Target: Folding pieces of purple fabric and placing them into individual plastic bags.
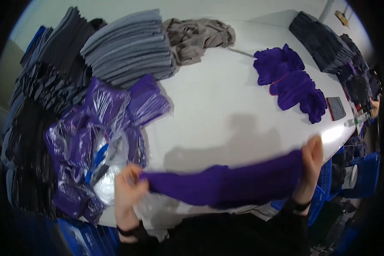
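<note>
A purple cloth piece [226,183] is stretched sideways between my hands above the near edge of the table; its exact kind cannot be made out. My left hand [130,185] is closed on its left end. At the other end, slightly higher, my right hand [312,158] grips it, somewhat blurred. Just beyond my left hand lies a heap of purple garments in clear plastic bags [106,104]. Farther off to the right, bunched purple cloth pieces [292,83] rest on the white table [209,102], one with a red edge.
Folded grey cloths [128,47] stand in a tall stack at the back left, beside dark folded stacks [30,149]. A crumpled grey-brown cloth [196,36] lies at the back. Another dark stack [322,40] is far right, near a small grey square [336,108]. Blue crates [362,175] stand below right.
</note>
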### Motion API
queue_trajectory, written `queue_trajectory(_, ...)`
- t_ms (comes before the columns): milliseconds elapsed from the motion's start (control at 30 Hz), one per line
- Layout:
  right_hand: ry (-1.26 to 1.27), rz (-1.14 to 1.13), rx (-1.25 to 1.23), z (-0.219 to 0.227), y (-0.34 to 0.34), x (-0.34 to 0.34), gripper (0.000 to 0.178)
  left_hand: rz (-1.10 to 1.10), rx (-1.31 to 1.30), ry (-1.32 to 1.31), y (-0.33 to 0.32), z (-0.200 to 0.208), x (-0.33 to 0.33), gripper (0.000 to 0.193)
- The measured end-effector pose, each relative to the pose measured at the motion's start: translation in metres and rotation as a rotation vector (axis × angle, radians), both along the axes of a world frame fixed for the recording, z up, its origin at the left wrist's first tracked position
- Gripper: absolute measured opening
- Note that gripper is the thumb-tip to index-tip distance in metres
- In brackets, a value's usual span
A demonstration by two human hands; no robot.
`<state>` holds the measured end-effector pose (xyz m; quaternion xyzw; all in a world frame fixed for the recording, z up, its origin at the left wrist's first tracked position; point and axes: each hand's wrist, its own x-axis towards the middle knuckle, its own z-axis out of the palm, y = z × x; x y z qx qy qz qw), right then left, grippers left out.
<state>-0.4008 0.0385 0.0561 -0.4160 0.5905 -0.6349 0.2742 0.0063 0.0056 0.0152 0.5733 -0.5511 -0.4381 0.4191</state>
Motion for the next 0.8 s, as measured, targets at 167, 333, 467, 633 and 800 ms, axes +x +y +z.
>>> queue_trajectory(167, -0.257, 0.384, -0.234, 0.016, -0.092, -0.014, 0.018, 0.154, -0.156, 0.226, -0.068, 0.023, -0.010, 0.004)
queue_trajectory(333, -0.261, 0.329, -0.154, -0.016, -0.075, -0.029, 0.032, 0.454, -0.174, 0.388, -0.038, 0.000, -0.020, 0.018)
queue_trajectory(467, -0.326, 0.298, 0.090, -0.086, -0.029, -0.045, 0.037, 0.186, -0.307, 0.274, 0.006, -0.076, -0.009, 0.029)
queue_trajectory(633, -0.322, 0.385, 0.634, -0.136, 0.028, -0.040, 0.020, -0.062, -0.155, 0.099, 0.055, -0.135, -0.005, 0.030)
queue_trajectory(800, -0.450, 0.124, 0.318, -0.162, -0.047, 0.000, 0.021, 0.209, -0.009, -0.060, -0.015, -0.165, -0.038, 0.018)
